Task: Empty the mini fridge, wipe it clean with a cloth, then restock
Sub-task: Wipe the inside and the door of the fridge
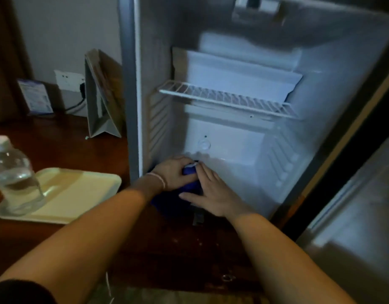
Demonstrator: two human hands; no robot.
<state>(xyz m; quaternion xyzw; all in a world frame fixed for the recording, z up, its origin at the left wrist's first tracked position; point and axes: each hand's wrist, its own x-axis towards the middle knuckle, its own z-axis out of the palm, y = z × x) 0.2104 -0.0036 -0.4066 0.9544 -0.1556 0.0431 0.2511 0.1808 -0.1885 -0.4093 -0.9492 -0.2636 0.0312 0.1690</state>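
Mini fridge (244,137) open, interior bare; wire shelf (228,97) well above the fingers. Blue cloth (190,183) sits on the fridge floor at the front left corner. Left hand (174,174) grips the cloth with curled fingers. Right hand (211,194) lies flat across it, fingers straight and pressing.

Step in hand, as judged: wiping the floor. Keep the cloth bunched, press evenly, sweep rightward where bare floor lies beyond the fingertips. The left wall is just beside the left knuckles, probably touching; the view is dim. Bottle (14,176) stands on tray (79,194), well left of the hands.
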